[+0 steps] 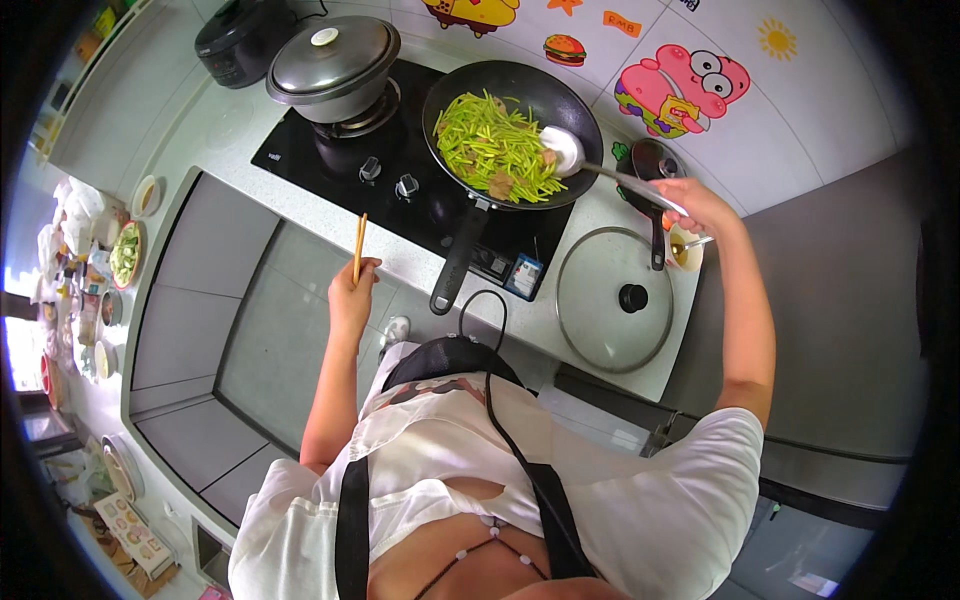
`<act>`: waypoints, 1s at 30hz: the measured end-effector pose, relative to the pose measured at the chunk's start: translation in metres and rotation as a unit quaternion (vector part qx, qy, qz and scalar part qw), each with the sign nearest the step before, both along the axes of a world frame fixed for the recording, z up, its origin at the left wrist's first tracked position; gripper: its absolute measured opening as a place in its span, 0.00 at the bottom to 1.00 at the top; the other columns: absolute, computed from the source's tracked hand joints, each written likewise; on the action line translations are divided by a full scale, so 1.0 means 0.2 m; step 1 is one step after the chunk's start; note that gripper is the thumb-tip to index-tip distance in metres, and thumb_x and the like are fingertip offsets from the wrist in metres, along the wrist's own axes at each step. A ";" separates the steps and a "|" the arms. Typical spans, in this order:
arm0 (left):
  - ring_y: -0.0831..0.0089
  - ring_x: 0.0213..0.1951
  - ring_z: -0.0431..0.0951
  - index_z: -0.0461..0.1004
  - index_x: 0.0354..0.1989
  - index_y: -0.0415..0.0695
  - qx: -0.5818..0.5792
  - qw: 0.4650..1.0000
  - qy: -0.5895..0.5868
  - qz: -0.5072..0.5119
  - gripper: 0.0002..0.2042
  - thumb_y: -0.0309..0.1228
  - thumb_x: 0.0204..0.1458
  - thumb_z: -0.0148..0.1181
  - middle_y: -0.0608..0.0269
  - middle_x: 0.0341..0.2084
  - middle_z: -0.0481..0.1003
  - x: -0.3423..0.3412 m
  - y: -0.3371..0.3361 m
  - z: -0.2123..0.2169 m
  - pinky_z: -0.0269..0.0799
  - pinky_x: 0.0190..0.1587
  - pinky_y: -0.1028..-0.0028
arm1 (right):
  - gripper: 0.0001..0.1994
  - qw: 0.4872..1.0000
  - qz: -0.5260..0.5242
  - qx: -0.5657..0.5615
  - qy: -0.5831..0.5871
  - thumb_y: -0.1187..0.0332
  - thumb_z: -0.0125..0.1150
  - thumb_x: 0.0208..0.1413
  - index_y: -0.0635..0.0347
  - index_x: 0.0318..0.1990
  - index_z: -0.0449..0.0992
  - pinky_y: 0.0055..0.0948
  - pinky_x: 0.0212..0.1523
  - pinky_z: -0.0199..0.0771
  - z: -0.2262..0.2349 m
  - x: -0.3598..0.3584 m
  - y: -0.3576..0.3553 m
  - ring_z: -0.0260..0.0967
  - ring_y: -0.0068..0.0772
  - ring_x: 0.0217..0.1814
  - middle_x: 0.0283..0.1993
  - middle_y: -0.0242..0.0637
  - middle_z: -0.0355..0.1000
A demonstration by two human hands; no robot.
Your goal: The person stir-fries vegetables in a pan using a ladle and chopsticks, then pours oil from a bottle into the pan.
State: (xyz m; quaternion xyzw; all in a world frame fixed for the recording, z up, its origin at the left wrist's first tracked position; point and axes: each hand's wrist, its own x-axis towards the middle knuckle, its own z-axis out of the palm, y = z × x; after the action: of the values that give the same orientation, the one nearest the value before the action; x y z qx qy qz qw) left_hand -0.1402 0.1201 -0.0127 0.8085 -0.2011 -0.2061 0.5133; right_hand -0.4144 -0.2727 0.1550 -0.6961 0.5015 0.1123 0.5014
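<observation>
My right hand (pixel 693 207) is closed round the handle of a metal spatula (pixel 563 150), whose shiny head rests at the right side of the food in a black frying pan (pixel 540 85). In the pan lies a heap of green cut stalks (pixel 490 140) with a few brownish pieces among them. The pan sits on the right part of a black glass gas hob (pixel 330 165), its long handle pointing toward me. A pair of wooden chopsticks (pixel 360 248) stands upright in my closed left hand (pixel 352 292), in front of the counter edge and apart from the pan.
A lidded grey pot (pixel 335 70) stands on the left burner, with a black cooker (pixel 240 45) behind it. Right of the hob lie a glass lid (pixel 600 320), a small black pan (pixel 655 160) and a bowl with a spoon (pixel 686 250). A plate of green slices (pixel 126 253) is far left.
</observation>
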 end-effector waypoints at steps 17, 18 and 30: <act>0.75 0.22 0.70 0.75 0.34 0.41 0.010 0.999 0.002 -0.035 0.09 0.31 0.50 0.50 0.61 0.18 0.72 0.38 0.01 0.05 0.65 0.27 0.75 | 0.21 0.973 -0.172 -0.064 -0.141 0.62 0.51 0.54 0.51 0.56 0.63 0.15 0.12 0.44 -0.23 0.24 0.64 0.47 0.12 0.13 0.18 0.22 0.57; 0.75 0.22 0.70 0.75 0.34 0.41 0.004 0.999 0.002 -0.045 0.09 0.32 0.51 0.50 0.61 0.18 0.72 0.41 -0.01 0.04 0.65 0.27 0.75 | 0.20 0.972 -0.146 -0.120 -0.137 0.63 0.51 0.54 0.51 0.56 0.64 0.15 0.12 0.44 -0.22 0.25 0.63 0.48 0.12 0.13 0.18 0.22 0.56; 0.77 0.23 0.70 0.75 0.34 0.41 -0.025 0.992 0.042 -0.115 0.09 0.31 0.51 0.50 0.62 0.18 0.71 0.66 -0.08 0.01 0.65 0.28 0.77 | 0.21 0.948 -0.113 -0.270 -0.124 0.63 0.52 0.52 0.57 0.54 0.65 0.20 0.22 0.59 -0.12 0.61 0.73 0.58 0.17 0.19 0.18 0.27 0.62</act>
State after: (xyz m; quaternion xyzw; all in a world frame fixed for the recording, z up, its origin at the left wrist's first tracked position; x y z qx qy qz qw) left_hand -0.0074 0.1045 -0.0104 0.7573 -0.2764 -0.2925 0.5144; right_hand -0.2929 -0.1273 0.1303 -0.7526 0.5223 -0.1724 0.3621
